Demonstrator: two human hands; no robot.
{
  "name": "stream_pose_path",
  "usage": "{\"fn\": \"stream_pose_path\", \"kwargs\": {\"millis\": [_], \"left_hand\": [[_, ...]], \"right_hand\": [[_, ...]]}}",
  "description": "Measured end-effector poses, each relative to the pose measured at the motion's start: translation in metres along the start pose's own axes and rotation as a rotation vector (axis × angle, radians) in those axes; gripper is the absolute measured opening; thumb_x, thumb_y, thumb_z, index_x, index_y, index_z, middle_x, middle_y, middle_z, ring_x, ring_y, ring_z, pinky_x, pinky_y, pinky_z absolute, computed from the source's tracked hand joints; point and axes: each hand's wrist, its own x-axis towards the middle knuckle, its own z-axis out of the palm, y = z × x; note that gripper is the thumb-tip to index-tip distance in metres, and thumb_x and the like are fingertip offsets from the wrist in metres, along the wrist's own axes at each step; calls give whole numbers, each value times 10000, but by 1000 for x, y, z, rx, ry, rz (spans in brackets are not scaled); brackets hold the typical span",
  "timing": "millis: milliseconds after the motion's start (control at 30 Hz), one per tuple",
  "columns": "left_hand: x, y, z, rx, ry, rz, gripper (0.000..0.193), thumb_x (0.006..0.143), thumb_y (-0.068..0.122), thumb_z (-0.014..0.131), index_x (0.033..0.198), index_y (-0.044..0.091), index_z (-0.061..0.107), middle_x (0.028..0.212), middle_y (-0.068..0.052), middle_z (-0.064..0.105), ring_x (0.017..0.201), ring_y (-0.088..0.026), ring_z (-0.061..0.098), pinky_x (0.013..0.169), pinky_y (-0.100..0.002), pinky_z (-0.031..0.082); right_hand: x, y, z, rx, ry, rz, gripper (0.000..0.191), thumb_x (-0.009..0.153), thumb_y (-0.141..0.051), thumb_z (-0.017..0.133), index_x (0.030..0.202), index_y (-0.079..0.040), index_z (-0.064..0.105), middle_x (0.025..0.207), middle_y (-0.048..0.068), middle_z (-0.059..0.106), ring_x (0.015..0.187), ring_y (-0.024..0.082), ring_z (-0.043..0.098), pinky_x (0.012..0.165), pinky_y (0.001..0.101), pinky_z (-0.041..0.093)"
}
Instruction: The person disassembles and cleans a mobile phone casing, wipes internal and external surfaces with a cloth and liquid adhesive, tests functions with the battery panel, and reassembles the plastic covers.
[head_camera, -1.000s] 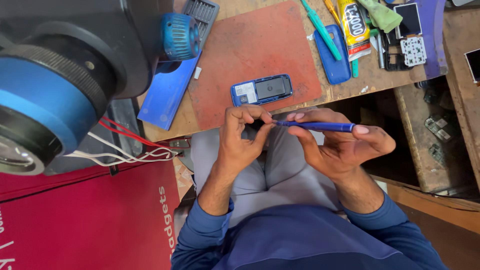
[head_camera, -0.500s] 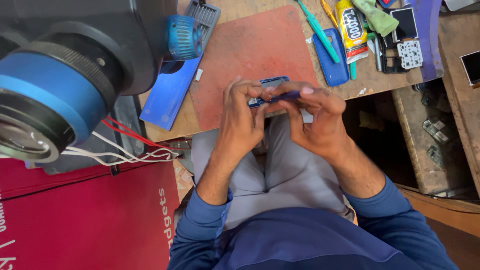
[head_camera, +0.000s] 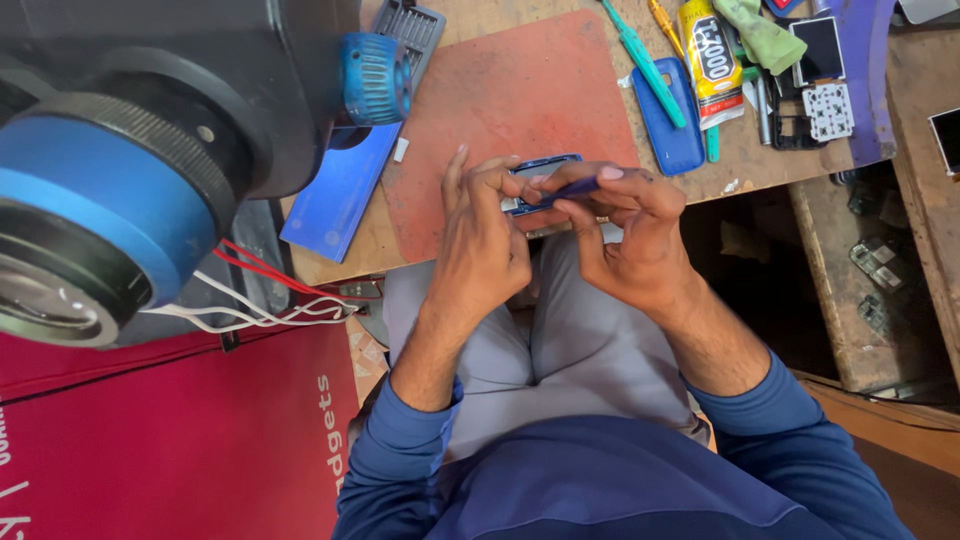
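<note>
Blue plastic frames the small phone body (head_camera: 540, 180) that you hold over the near edge of the red work mat (head_camera: 510, 110). Your left hand (head_camera: 485, 250) grips it from the left side, fingers curled around its edge and the forefinger raised above the mat. Your right hand (head_camera: 625, 240) is closed on a slim blue pry tool (head_camera: 565, 190), pinched between thumb and fingertips, with its tip laid against the open face of the phone body. Both hands hang just above your lap, where grey trousers (head_camera: 560, 340) show between your dark blue sleeves.

On the wooden bench beyond the mat lies a blue phone back cover (head_camera: 668, 125), with a teal-handled screwdriver (head_camera: 645, 65) resting across its upper end. Just to the right of them lies a yellow and black glue tube (head_camera: 708, 60), and a green cloth (head_camera: 760, 35) sits above that. Farther right a dark phone frame (head_camera: 790, 125) lies beside a small white keypad (head_camera: 830, 112). A flat blue panel (head_camera: 340, 190) lies left of the mat, partly under a large black and blue microscope head (head_camera: 120, 170) that fills the upper left. Red and white wires (head_camera: 270, 300) trail beneath it over a red banner (head_camera: 170, 440).
</note>
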Motion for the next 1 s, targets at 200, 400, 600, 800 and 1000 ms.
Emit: {"fn": "stream_pose_path", "kwargs": {"millis": [200, 400, 600, 800, 1000], "left_hand": [[1, 2, -2, 2, 12, -8, 443, 819, -100, 599, 1200, 20, 408, 1173, -130, 625, 1286, -340, 597, 1277, -624, 228], [2, -4, -13, 85, 23, -6, 544, 819, 93, 816, 1239, 43, 474, 1308, -168, 623, 1257, -388, 569, 1081, -479, 444], [-1, -10, -12, 53, 33, -55, 542, 856, 145, 844, 1257, 49, 492, 1297, -120, 656, 1217, -351, 603, 1052, -448, 480], [-3, -15, -9, 5, 36, -105, 564, 864, 161, 849, 1274, 32, 483, 1286, -122, 654, 1205, -351, 608, 1041, -451, 483], [-4, -16, -8, 9, 46, -109, 581, 859, 156, 845, 1300, 25, 489, 1290, -129, 655, 1228, -358, 607, 1052, -449, 487]], "right_hand": [[-2, 3, 3, -65, -16, 2, 692, 1018, 228, 538, 1444, -199, 197, 1276, 258, 578, 1145, 358, 725, 896, 424, 632], [4, 9, -3, -339, 75, -5, 740, 918, 136, 798, 1383, -136, 290, 1072, 184, 625, 926, 277, 760, 745, 379, 661], [8, 17, -5, -120, 8, 5, 635, 994, 199, 667, 1368, -120, 265, 1211, 198, 515, 1071, 322, 736, 833, 366, 645], [10, 16, -10, 5, -102, 48, 592, 965, 206, 576, 1297, -106, 198, 1215, 240, 497, 1081, 357, 652, 859, 424, 687], [20, 6, -8, -371, -34, -59, 704, 952, 77, 802, 1299, -131, 227, 1047, 181, 576, 946, 244, 732, 783, 361, 643]]}}
